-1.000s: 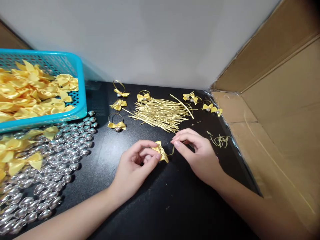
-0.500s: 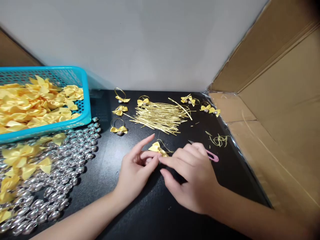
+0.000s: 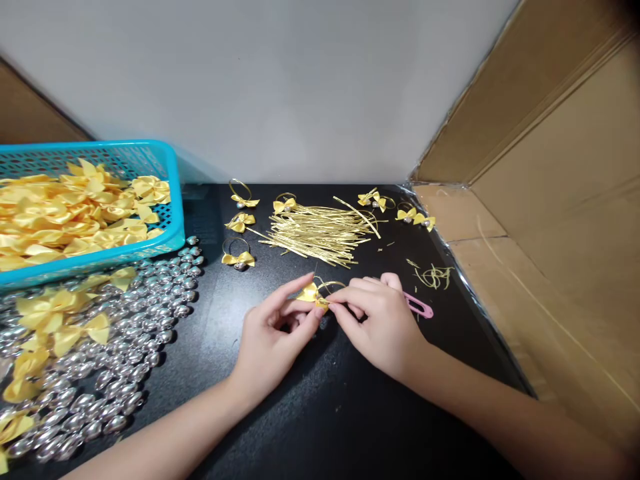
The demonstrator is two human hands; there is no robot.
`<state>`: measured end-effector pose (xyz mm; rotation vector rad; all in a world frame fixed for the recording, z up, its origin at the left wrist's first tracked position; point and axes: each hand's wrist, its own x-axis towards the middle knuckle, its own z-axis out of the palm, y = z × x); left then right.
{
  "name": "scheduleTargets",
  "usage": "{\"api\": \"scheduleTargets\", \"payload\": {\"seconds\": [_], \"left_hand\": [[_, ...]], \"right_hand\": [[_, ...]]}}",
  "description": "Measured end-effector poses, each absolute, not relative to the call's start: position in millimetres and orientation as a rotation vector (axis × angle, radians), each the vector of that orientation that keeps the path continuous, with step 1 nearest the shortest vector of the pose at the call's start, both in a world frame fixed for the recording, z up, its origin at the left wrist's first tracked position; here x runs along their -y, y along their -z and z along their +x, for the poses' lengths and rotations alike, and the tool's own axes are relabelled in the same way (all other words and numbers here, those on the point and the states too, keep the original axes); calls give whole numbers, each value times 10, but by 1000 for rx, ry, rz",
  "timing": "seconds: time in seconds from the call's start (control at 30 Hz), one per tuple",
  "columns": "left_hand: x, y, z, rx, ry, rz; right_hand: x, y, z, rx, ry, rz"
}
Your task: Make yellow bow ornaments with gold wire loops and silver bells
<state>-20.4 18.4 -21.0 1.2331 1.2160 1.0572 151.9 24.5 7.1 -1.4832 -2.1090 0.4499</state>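
Note:
Between thumb and fingers, my left hand [image 3: 277,327] pinches a yellow ribbon bow [image 3: 307,293] just above the black table. A thin gold wire tie [image 3: 334,285] curves in a loop from the bow toward the right. My right hand [image 3: 377,317] is closed, its thumb and forefinger pinching the wire tie close to the bow's middle. The fingertips of both hands almost meet there and partly cover the bow. Partly behind my right hand, a pink-handled craft knife [image 3: 419,305] shows only its handle.
A blue basket [image 3: 176,200] of yellow bows stands at left, above many silver beads [image 3: 145,333] with loose bows among them. Gold wire ties [image 3: 320,233] lie in a pile at centre back. Finished-looking bows with loops [image 3: 239,259] surround it. Wire scraps [image 3: 435,277] lie right.
My right hand's thumb and forefinger have closed together on the wire tie, whose loop now stands out to the right. My left hand stays on the bow. The view has shifted slightly.

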Motion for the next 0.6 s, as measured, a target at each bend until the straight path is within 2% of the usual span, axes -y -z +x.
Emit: {"api": "scheduleTargets", "payload": {"seconds": [0.2,0.4,0.6], "left_hand": [[-269,118,-252,-1135,-827,1127],[-330,87,-273,-1175,-1039,1165],[-355,72,-244,-1007,-719,972]], "right_hand": [[-292,-84,1572,2070,-436,-1349],[-361,-142,1637,2175,-367,-1120],[-355,-145,1632,2223,-373,-1108]]}}
